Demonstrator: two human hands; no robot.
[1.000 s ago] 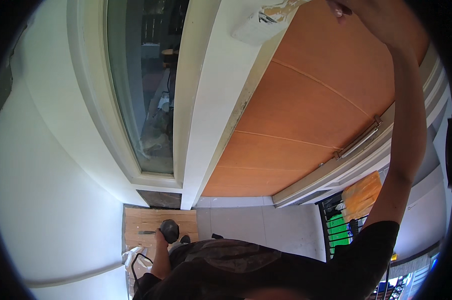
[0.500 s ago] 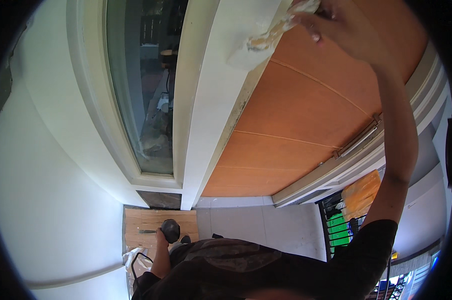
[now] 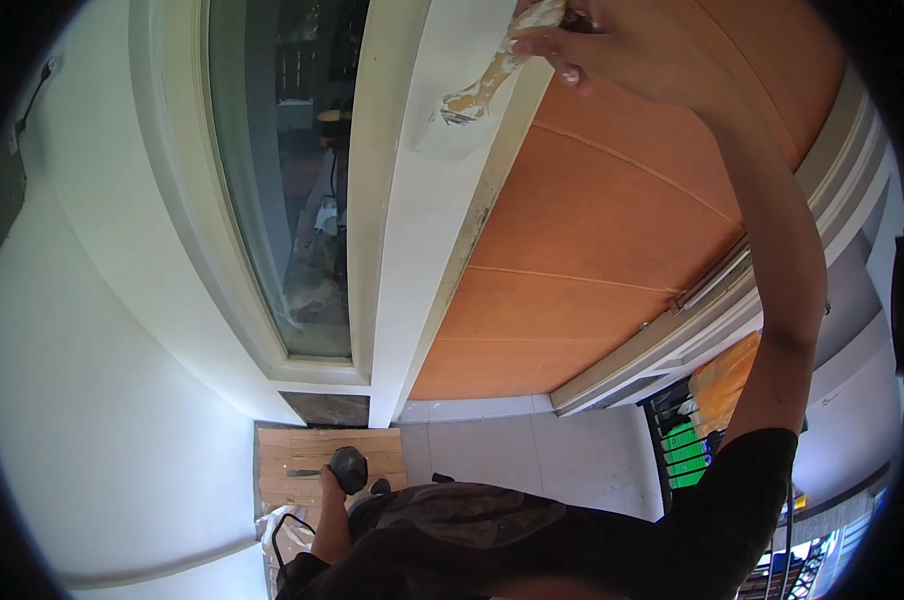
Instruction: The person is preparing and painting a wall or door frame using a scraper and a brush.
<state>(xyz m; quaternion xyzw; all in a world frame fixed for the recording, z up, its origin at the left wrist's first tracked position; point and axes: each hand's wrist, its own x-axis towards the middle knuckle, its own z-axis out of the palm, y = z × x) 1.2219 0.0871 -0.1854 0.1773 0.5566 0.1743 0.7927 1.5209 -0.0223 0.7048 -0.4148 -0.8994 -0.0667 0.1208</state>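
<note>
- The flat putty knife with a wide pale blade [image 3: 472, 100] is up high, its blade pressed flat on the white painted door frame post [image 3: 422, 250].
- The right hand [image 3: 612, 50] is closed around the handle, arm stretched up.
- An orange wooden door [image 3: 592, 230] is just beside the post, and a tall glass window [image 3: 292, 180] is on its other side.
- The left hand [image 3: 329, 485] hangs low, gripping a dark round thing [image 3: 350, 467] above the tiled floor [image 3: 532, 460].

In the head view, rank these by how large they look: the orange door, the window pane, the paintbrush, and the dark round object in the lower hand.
1. orange door
2. window pane
3. paintbrush
4. dark round object

The last two look close, and distance from the camera differs.
</note>
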